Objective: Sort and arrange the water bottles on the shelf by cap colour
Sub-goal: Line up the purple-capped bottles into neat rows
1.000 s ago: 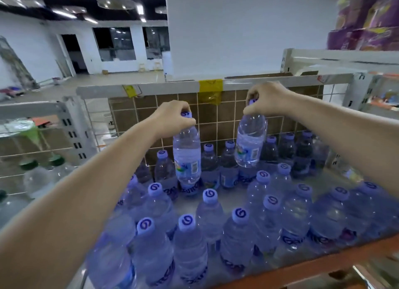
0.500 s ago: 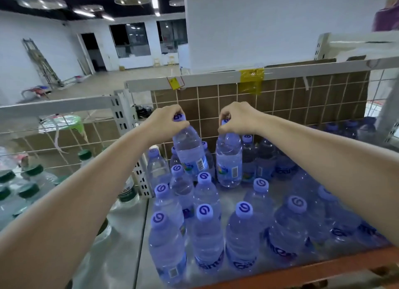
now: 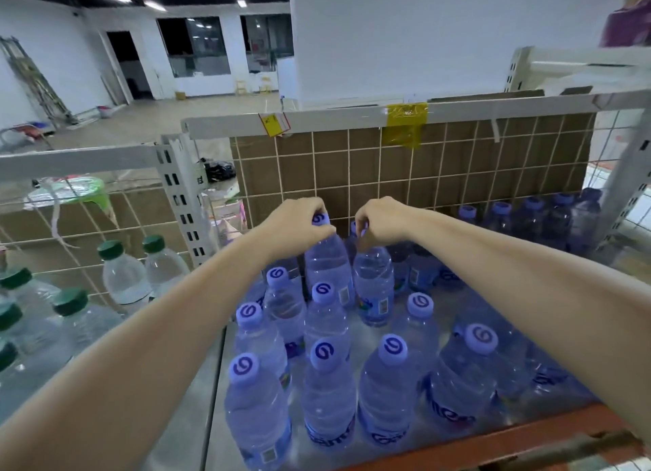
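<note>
My left hand (image 3: 294, 225) grips the purple cap of a clear water bottle (image 3: 327, 269) near the back left of the shelf bay. My right hand (image 3: 382, 220) grips the cap of a second purple-capped bottle (image 3: 374, 284) right beside it. Both bottles stand about upright among several other purple-capped bottles (image 3: 327, 382); whether their bases rest on the metal shelf (image 3: 215, 432) is hidden. In the bay to the left stand several green-capped bottles (image 3: 123, 277).
A wire grid with brown cardboard (image 3: 422, 167) backs the shelf. A white upright post (image 3: 181, 195) divides the two bays. More purple-capped bottles (image 3: 535, 220) line the back right. An orange rail (image 3: 493, 446) edges the shelf front.
Both hands have carried their bottles leftward and down, closer together, toward the back-left group. The view has also swung left, bringing the green-capped bottles into sight.
</note>
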{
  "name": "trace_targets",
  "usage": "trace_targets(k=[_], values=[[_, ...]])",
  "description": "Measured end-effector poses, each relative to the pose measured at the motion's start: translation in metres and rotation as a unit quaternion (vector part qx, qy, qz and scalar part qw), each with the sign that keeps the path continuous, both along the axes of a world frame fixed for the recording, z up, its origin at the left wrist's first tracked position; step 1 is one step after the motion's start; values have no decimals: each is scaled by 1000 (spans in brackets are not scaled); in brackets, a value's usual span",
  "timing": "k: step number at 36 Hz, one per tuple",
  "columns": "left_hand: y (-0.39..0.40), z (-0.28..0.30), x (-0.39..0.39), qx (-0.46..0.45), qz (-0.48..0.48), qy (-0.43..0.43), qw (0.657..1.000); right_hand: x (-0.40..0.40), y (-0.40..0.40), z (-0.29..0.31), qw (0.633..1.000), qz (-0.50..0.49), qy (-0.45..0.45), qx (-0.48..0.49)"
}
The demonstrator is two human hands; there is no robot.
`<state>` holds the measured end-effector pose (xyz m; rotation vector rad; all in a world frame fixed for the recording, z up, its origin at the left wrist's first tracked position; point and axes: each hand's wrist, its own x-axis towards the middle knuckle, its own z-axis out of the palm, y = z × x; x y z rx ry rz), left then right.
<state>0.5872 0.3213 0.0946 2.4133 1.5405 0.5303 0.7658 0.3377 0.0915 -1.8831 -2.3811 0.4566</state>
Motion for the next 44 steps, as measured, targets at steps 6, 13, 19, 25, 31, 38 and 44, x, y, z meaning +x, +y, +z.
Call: trace_targets(k=[6, 13, 19, 25, 31, 38, 44], values=[[10, -34, 15, -52, 9, 28, 998, 8, 4, -9, 999, -3, 19, -31], [15, -59, 19, -85, 15, 47, 995, 11, 12, -27, 999, 4, 22, -44], [16, -61, 21, -103, 3, 52, 993, 15, 19, -24, 996, 31, -10, -77], [11, -36, -2, -119, 25, 11, 993, 3, 19, -4, 996, 72, -35, -27], [3, -12, -53, -104, 58, 42, 992, -38, 9, 7, 987, 143, 68, 15], [-30, -11, -84, -235, 77, 103, 963, -81, 0, -14, 976, 212, 30, -44], [-54, -10, -80, -330, 70, 219, 915, -104, -5, -29, 971, 233, 14, -59]])
